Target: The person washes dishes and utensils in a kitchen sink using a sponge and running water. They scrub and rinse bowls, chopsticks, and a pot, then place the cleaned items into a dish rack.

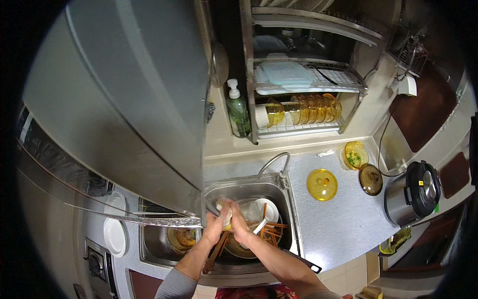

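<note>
My left hand point(214, 226) and my right hand point(240, 227) meet over the right basin of a steel sink point(295, 224). Between them is a pale, wet-looking thing point(227, 220) with a yellow lower edge, mostly hidden by my fingers; I cannot tell what it is. Under and beside my hands lie a pan with a black handle point(304, 261), several brown chopsticks point(274, 231), a white spoon or ladle point(260, 225), a white plate point(269, 209) and a wooden utensil point(216, 254). The curved faucet point(276, 157) stands behind. Amber glass dishes point(181, 239) sit in the left basin.
A large grey cabinet door point(149, 112) overhangs the left. On the right counter are an amber lid point(322, 184), an amber bowl with food point(354, 156), a brown glass lid point(371, 180) and an electric cooker point(410, 194). A dish rack point(298, 133) and soap bottle point(239, 116) stand behind.
</note>
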`<state>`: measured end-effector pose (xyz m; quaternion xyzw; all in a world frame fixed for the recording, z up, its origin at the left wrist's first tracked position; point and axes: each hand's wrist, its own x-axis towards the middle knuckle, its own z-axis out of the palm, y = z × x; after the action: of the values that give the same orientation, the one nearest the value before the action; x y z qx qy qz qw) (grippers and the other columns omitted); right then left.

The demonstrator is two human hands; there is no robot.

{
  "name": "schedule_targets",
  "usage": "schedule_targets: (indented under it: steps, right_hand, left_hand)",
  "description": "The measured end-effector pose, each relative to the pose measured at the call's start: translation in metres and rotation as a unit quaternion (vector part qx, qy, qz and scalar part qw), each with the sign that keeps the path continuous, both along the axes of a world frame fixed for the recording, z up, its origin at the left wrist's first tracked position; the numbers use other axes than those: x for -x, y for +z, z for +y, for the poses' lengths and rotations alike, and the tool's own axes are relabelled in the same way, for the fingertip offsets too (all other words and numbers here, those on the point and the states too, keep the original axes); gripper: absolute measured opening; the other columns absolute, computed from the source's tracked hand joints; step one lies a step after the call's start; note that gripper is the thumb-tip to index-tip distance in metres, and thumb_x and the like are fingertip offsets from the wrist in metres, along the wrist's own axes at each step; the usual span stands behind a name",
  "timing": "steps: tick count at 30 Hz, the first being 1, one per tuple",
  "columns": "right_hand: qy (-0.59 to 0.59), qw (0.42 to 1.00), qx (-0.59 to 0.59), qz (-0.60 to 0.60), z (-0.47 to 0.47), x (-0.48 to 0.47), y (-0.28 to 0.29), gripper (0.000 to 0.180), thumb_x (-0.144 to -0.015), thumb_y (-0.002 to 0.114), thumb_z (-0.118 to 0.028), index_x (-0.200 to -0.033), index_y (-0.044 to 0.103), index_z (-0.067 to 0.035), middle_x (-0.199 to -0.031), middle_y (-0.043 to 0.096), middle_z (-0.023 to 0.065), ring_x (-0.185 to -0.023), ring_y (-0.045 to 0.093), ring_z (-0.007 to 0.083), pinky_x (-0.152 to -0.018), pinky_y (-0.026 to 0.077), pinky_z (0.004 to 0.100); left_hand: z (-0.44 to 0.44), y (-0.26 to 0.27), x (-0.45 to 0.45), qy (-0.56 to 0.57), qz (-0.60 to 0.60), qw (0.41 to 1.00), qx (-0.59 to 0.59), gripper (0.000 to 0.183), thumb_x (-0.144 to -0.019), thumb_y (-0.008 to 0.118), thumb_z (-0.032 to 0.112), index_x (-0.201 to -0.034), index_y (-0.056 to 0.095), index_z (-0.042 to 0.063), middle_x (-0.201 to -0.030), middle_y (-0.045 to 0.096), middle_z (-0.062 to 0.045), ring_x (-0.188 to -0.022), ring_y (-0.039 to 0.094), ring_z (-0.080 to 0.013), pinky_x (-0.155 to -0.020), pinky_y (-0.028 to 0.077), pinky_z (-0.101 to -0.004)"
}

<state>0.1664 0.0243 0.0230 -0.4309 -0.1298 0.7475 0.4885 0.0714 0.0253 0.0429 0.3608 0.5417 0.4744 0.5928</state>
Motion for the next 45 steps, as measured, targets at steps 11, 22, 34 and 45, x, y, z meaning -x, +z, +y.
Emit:
schedule_targets:
  steps: [11,22,34,45]
  right_hand:
    - [0.058,0.995,0.046,0.065,0.014,-0.030,-0.027,0.035,-0.101,0.034,-0.035,-0.120,0.054,-0.013,-0.113,0.059,0.0035,-0.100,0.055,0.0165,-0.091,0.043,0.0338]
    - [-0.016,0.996,0.007,0.090,0.003,-0.006,-0.039,0.042,-0.100,0.039,-0.040,-0.118,0.058,-0.007,-0.115,0.058,0.0099,-0.110,0.052,0.0218,-0.100,0.036,0.0332]
    - [-0.030,0.989,0.038,0.143,0.012,-0.016,-0.046,0.042,-0.099,0.043,-0.039,-0.112,0.059,-0.003,-0.110,0.061,0.0120,-0.104,0.056,0.0210,-0.090,0.045,0.0329]
    - [-0.037,0.970,-0.170,-0.169,-0.013,0.002,-0.035,0.043,-0.100,0.039,-0.040,-0.122,0.054,-0.006,-0.117,0.057,0.0111,-0.112,0.053,0.0280,-0.097,0.041,0.0365]
  left_hand:
    - [-0.022,-0.025,-0.015,-0.140,0.291,0.935,-0.149,0.039,-0.096,0.050,0.030,-0.116,0.053,-0.004,-0.095,0.063,-0.027,-0.089,0.065,-0.0302,-0.077,0.049,-0.0364]
    - [-0.018,-0.012,-0.024,-0.034,0.358,0.929,-0.081,0.038,-0.092,0.058,0.030,-0.115,0.058,-0.001,-0.092,0.067,-0.022,-0.083,0.066,-0.0306,-0.076,0.050,-0.0380]
    - [-0.008,0.003,-0.044,-0.044,0.409,0.910,-0.047,0.036,-0.096,0.047,0.030,-0.108,0.057,-0.003,-0.099,0.062,-0.028,-0.091,0.062,-0.0413,-0.078,0.048,-0.0448]
    - [0.009,-0.028,-0.018,0.114,-0.024,0.990,0.080,0.022,-0.093,0.056,0.020,-0.099,0.061,-0.001,-0.091,0.065,-0.012,-0.080,0.062,-0.0223,-0.071,0.050,-0.0371]
